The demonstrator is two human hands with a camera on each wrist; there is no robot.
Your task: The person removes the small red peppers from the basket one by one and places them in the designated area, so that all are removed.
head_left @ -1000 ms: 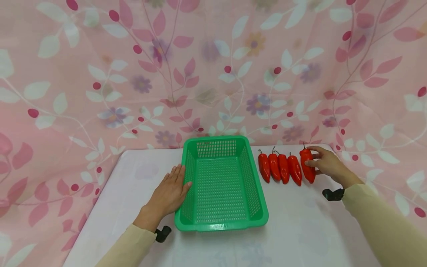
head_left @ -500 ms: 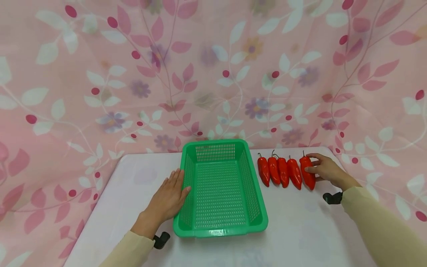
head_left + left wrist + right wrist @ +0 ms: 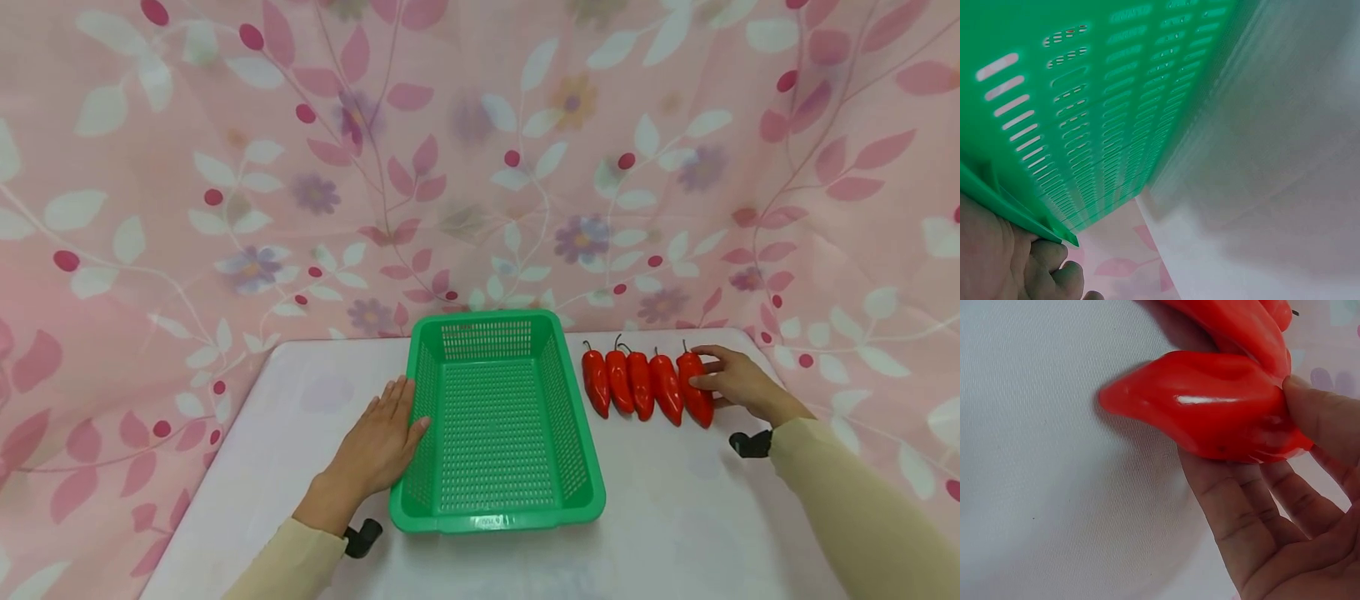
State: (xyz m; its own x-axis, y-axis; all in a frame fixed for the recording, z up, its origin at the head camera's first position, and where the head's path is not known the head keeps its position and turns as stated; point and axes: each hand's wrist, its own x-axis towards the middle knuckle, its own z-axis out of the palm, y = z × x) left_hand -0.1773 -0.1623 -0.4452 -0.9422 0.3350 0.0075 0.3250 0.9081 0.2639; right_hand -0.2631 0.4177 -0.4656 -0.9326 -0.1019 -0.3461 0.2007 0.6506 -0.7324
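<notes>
In the head view, my left hand [image 3: 377, 437] lies with straight fingers along the left rim of a green plastic basket [image 3: 489, 523]. Its palm and fingertips show beside the rim in the left wrist view. Over on the right, my right hand [image 3: 738, 385] holds a red pepper [image 3: 695, 392], the rightmost of a row. From the right wrist, this pepper [image 3: 1204, 403] is seen between the thumb and the fingers, its tip at the white cloth. It touches or nearly touches a neighbouring red pepper [image 3: 1235, 325].
Several more red peppers [image 3: 666, 390] lie side by side between the basket and my right hand, stems toward the back. No peppers are in the basket. A pink floral curtain [image 3: 480, 167] hangs behind the white table [image 3: 660, 517].
The pepper in my right hand has come slightly down and toward the front, level with the others. My left hand keeps its place on the basket; the head view shifts a little.
</notes>
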